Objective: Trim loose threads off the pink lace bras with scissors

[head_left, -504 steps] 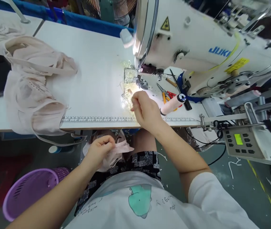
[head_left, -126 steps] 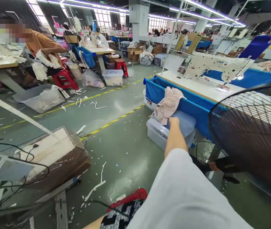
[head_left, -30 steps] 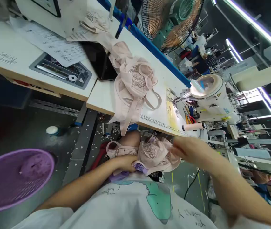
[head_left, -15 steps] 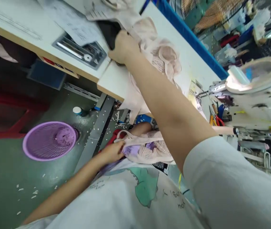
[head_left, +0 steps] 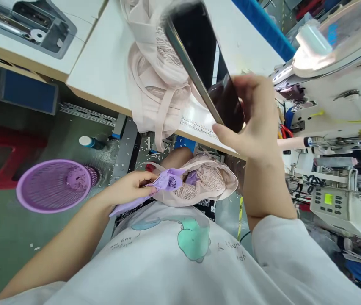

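My right hand (head_left: 256,118) is closed around a smartphone (head_left: 199,59), held up over the table with its dark, reflective screen showing. At my lap, my left hand (head_left: 132,186) pinches a purple piece of paper or fabric (head_left: 169,180) printed with a QR code. That piece lies against a beige lace bra (head_left: 212,180) resting on my lap, where some more purple shows between the cups. Further beige bras (head_left: 158,101) lie heaped on the white table, partly hidden behind the phone.
A sewing machine (head_left: 335,84) stands at the right, with a control box (head_left: 339,205) below it. On the floor at left are a purple basket (head_left: 55,207), a red stool (head_left: 5,140) and white scraps. The table (head_left: 104,67) has a ruler strip along its edge.
My right hand has lifted the phone from the far side of the table and brought it nearer, to the right. My left hand has raised the purple piece, so its QR code shows.
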